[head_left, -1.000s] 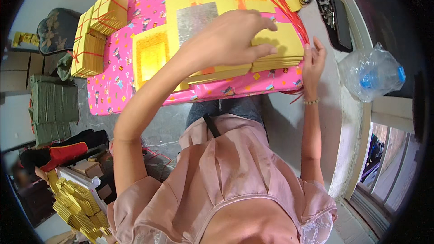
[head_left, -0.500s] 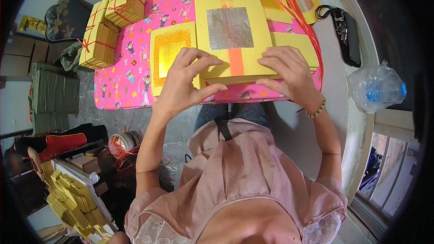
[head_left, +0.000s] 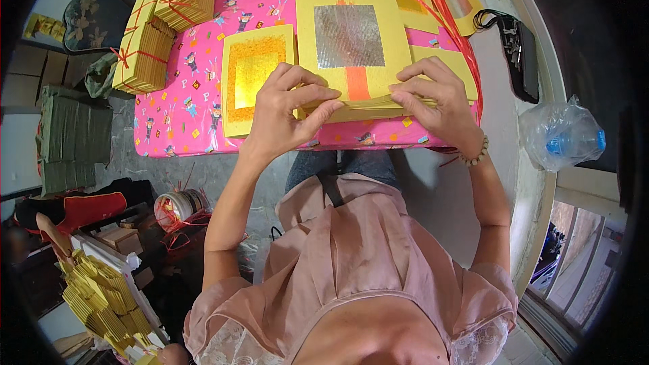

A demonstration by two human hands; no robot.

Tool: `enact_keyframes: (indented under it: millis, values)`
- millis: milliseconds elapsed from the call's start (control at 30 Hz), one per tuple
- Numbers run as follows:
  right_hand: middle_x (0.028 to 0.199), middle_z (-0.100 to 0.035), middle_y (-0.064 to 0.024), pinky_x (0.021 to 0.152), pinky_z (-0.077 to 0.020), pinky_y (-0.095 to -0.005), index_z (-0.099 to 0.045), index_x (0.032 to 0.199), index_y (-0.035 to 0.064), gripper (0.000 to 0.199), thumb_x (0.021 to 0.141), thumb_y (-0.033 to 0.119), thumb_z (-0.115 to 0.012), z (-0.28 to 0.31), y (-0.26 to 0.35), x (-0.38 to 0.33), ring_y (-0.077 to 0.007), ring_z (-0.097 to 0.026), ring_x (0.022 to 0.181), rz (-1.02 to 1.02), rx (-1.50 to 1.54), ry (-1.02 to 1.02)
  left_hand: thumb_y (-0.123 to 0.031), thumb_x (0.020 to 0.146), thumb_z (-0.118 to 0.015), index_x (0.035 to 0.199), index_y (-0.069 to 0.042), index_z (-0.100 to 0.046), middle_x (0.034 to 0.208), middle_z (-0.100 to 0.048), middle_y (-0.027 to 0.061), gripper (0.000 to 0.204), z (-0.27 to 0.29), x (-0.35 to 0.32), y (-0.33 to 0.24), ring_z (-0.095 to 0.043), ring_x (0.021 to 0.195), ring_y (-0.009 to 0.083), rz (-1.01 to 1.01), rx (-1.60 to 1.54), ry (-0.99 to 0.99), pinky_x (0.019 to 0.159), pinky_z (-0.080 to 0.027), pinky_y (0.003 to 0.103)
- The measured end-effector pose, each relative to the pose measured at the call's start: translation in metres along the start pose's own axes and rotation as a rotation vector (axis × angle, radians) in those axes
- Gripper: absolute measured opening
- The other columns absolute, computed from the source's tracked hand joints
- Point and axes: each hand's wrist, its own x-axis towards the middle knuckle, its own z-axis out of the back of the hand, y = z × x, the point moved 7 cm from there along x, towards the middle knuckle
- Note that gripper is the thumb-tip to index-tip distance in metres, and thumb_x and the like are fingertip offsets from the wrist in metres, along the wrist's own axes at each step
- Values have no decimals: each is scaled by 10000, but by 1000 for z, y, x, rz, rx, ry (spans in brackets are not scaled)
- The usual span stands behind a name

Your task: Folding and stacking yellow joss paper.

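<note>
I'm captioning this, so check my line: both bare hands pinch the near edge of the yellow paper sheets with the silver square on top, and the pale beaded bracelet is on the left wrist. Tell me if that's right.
The wrist is wrong: the head view shows the pale beaded bracelet on the right one. The left hand and right hand do pinch the yellow paper sheets.

The person's left hand [head_left: 287, 105] and right hand [head_left: 439, 101] pinch the near edge of some yellow paper [head_left: 378, 80], one on each side of its orange stripe [head_left: 356, 83]. (There's a beaded bracelet [head_left: 477, 154] on the right wrist.) A gold-patched sheet [head_left: 258, 78] lies just left on the pink tablecloth [head_left: 181, 128]; string-tied bundles [head_left: 143, 61] stand beyond it, and red strings [head_left: 443, 10] trail down the right.
</note>
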Motion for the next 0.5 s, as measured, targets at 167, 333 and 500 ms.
enact_keyframes:
  millis: [167,333,500]
  values:
    - [868,-640,-73,712,-483,-330,-744,820,51,90,776,128,-759,0,-3,0,-220,-599,817,-56,60,4,-137,724,-788,836,-89,-780,778,-644,50,122,0,1,1,-563,752,208,30,-14,-19,667,-476,330]
    - [895,-632,-77,727,-477,-333,-750,835,49,95,789,133,-754,-3,-7,-1,-217,-591,833,-141,133,34,-141,734,-780,821,-81,-780,759,-643,51,105,0,0,1,-549,727,201,46,-12,-50,651,-467,325]
    - [899,-631,-80,735,-477,-335,-750,836,48,97,795,136,-750,-4,-8,-4,-217,-589,838,-128,107,24,-148,739,-778,805,-76,-775,748,-642,52,97,0,-1,1,-546,715,201,48,-21,-61,645,-465,328]
